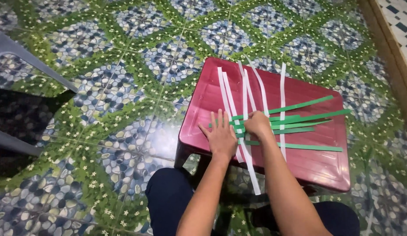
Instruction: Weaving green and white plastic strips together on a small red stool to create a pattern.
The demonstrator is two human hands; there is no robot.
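We see the left hand point(221, 136) lying flat, fingers spread, on the white strips point(245, 94) near the stool's point(315, 161) left edge. The right hand point(257, 123) is curled, pinching the green strips point(299, 124), which reach toward the right edge.

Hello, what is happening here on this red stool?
A person sits at a dark red plastic stool on a patterned tile floor. The left hand lies flat on long white paper strips. The right hand presses where green paper strips cross them, partly interlaced like weaving.
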